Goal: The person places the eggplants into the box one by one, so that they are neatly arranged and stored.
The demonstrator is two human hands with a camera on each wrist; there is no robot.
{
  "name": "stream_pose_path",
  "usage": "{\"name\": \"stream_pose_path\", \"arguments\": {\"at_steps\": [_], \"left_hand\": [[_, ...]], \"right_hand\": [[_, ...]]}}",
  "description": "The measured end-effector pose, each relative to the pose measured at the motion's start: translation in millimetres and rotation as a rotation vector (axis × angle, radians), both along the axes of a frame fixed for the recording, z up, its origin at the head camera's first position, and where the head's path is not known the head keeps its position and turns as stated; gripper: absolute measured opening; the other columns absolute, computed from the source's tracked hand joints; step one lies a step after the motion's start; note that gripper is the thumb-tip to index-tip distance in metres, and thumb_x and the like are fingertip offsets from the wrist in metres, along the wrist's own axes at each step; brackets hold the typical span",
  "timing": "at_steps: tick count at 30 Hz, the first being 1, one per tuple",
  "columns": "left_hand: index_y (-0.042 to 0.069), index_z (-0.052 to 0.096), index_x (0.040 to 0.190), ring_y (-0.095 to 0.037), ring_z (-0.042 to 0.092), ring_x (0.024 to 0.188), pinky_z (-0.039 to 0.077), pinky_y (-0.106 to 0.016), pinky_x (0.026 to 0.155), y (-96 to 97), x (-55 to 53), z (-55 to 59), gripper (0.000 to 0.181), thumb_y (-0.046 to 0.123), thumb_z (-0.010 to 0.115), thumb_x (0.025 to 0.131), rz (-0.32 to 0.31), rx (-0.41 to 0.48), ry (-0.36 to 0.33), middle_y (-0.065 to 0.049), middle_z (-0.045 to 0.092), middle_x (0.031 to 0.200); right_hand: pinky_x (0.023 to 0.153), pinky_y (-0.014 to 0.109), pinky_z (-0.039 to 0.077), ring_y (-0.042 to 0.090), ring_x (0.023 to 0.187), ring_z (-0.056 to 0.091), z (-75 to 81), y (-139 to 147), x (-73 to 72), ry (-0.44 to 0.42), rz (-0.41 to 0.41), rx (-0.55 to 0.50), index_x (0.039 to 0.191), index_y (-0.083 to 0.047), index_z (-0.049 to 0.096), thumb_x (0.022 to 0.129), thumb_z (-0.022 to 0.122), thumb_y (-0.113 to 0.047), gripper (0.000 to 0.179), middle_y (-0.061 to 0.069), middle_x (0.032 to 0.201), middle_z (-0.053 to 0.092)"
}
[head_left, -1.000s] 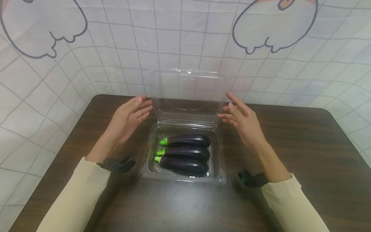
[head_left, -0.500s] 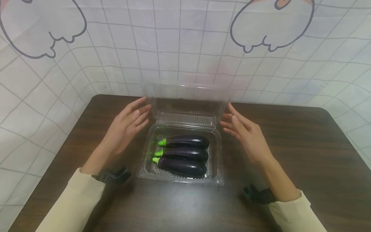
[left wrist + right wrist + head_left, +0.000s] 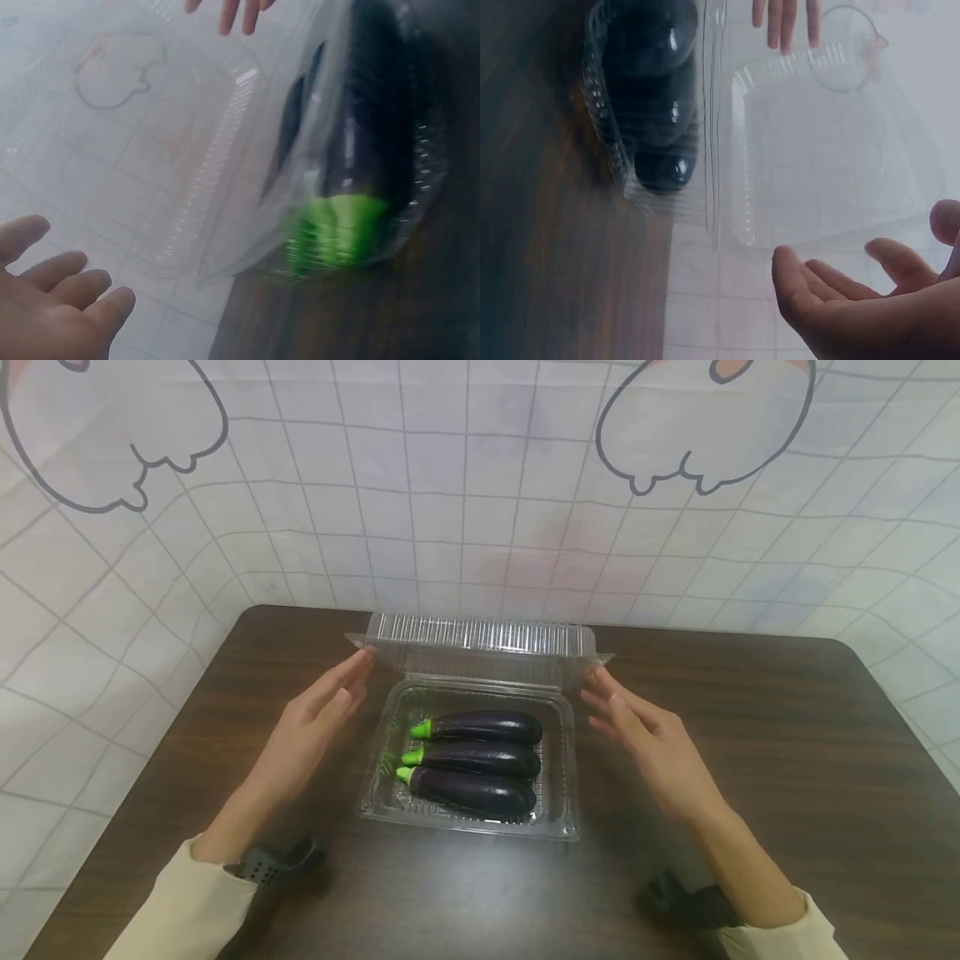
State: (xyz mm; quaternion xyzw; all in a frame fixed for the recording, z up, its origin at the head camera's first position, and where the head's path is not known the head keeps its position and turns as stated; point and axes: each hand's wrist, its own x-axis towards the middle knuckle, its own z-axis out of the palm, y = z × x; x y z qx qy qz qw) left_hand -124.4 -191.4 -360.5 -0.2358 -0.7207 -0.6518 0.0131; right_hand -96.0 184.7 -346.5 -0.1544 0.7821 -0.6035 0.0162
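Three dark purple eggplants (image 3: 474, 760) with bright green stem ends lie side by side in the base (image 3: 468, 829) of a clear plastic clamshell box. Its hinged lid (image 3: 480, 635) stands raised at the back, tilted forward over the base. My left hand (image 3: 311, 718) is at the lid's left edge, its fingers extended. At the opposite edge, my right hand (image 3: 663, 752) has its fingers loosely extended. Fingertips meet or nearly meet the lid; exact contact is unclear. In the left wrist view, one eggplant (image 3: 367, 112) shows through the blurred plastic.
The box stands on a dark wooden table (image 3: 480, 902). Behind it hangs a white cloth (image 3: 480, 485) with a grid pattern and cartoon outlines, close to the table's back edge. Black bands (image 3: 277, 862) are worn on both wrists.
The lid has swung forward and down from nearly upright. Both hands have come lower and toward the front along with it. The eggplants still lie in the base.
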Motion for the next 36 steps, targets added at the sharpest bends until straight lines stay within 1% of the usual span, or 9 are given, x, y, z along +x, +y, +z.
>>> {"name": "stream_pose_path", "arguments": {"at_steps": [4, 10, 14, 18, 20, 23, 28, 32, 36], "left_hand": [[0.006, 0.036, 0.147, -0.034, 0.039, 0.131, 0.034, -0.028, 0.104, -1.4, 12.4, -4.9, 0.043, 0.015, 0.036, 0.105, 0.05, -0.074, 0.009, -0.018, 0.037, 0.148], [0.006, 0.039, 0.146, -0.037, 0.041, 0.129, 0.036, -0.028, 0.103, -2.6, 25.2, -11.7, 0.042, 0.015, 0.033, 0.106, 0.074, -0.097, 0.019, -0.012, 0.04, 0.148], [0.017, 0.039, 0.147, -0.03, 0.043, 0.129, 0.034, -0.028, 0.105, -4.3, 31.6, -16.4, 0.042, 0.02, 0.03, 0.106, 0.094, -0.178, 0.014, 0.001, 0.037, 0.15], [0.025, 0.038, 0.148, -0.025, 0.047, 0.126, 0.034, -0.033, 0.105, -3.9, 38.7, -21.5, 0.042, 0.022, 0.028, 0.107, 0.118, -0.227, 0.004, 0.006, 0.036, 0.15], [0.023, 0.038, 0.148, -0.024, 0.046, 0.127, 0.034, -0.032, 0.105, -2.0, 42.4, -24.3, 0.043, 0.02, 0.028, 0.107, 0.115, -0.188, -0.001, 0.004, 0.037, 0.15], [0.012, 0.039, 0.147, -0.021, 0.041, 0.132, 0.035, -0.026, 0.104, 2.8, 47.8, -28.9, 0.042, 0.015, 0.028, 0.106, 0.096, -0.063, -0.004, -0.005, 0.036, 0.15], [-0.002, 0.036, 0.145, -0.017, 0.036, 0.135, 0.034, -0.026, 0.104, 9.0, 56.1, -36.5, 0.042, 0.011, 0.028, 0.106, 0.066, 0.137, -0.055, -0.015, 0.03, 0.152], [0.001, 0.034, 0.147, -0.026, 0.036, 0.135, 0.034, -0.029, 0.105, 12.0, 62.8, -43.2, 0.043, 0.014, 0.028, 0.106, 0.067, 0.183, -0.12, -0.012, 0.028, 0.154], [0.005, 0.032, 0.149, -0.034, 0.034, 0.134, 0.034, -0.026, 0.104, 14.2, 67.2, -47.8, 0.044, 0.012, 0.032, 0.105, 0.082, 0.173, -0.164, -0.009, 0.028, 0.154]], "right_hand": [[0.106, 0.04, 0.032, 0.025, 0.132, 0.042, -2.1, -1, 11.3, 0.008, -0.009, 0.028, 0.149, -0.019, 0.034, 0.106, 0.033, -0.026, 0.044, -0.003, 0.153, 0.031], [0.102, 0.021, 0.035, 0.019, 0.138, 0.032, -10.6, -5, 21.2, 0.023, -0.001, 0.012, 0.15, -0.022, 0.03, 0.107, 0.029, -0.025, 0.044, -0.011, 0.156, 0.021], [0.102, 0.022, 0.034, 0.017, 0.138, 0.032, -15.9, -5, 25.1, -0.021, -0.006, 0.011, 0.15, -0.029, 0.029, 0.106, 0.029, -0.027, 0.044, -0.012, 0.155, 0.022], [0.103, 0.022, 0.033, 0.016, 0.141, 0.023, -20.6, -5, 30.9, -0.053, 0.019, 0.0, 0.151, -0.03, 0.027, 0.106, 0.03, -0.026, 0.045, -0.011, 0.156, 0.02], [0.103, 0.024, 0.033, 0.015, 0.142, 0.02, -23.0, -5, 34.2, -0.058, 0.03, 0.001, 0.151, -0.029, 0.027, 0.106, 0.029, -0.025, 0.045, -0.01, 0.157, 0.019], [0.104, 0.03, 0.034, 0.015, 0.142, 0.018, -26.8, -5, 38.6, -0.066, 0.049, -0.006, 0.152, -0.024, 0.026, 0.107, 0.029, -0.023, 0.046, -0.01, 0.157, 0.017], [0.104, 0.045, 0.031, 0.028, 0.137, 0.031, -33.2, -5, 44.5, -0.09, 0.076, 0.015, 0.153, -0.022, 0.023, 0.106, 0.03, -0.021, 0.047, -0.005, 0.158, 0.016], [0.104, 0.048, 0.03, 0.035, 0.135, 0.033, -37.4, -3, 47.0, -0.136, 0.102, 0.009, 0.153, -0.022, 0.022, 0.106, 0.034, -0.02, 0.049, 0.002, 0.159, 0.012], [0.106, 0.052, 0.025, 0.033, 0.135, 0.033, -42.0, -2, 48.0, -0.196, 0.103, -0.002, 0.153, -0.023, 0.022, 0.103, 0.043, -0.022, 0.054, 0.001, 0.158, 0.011]]}}
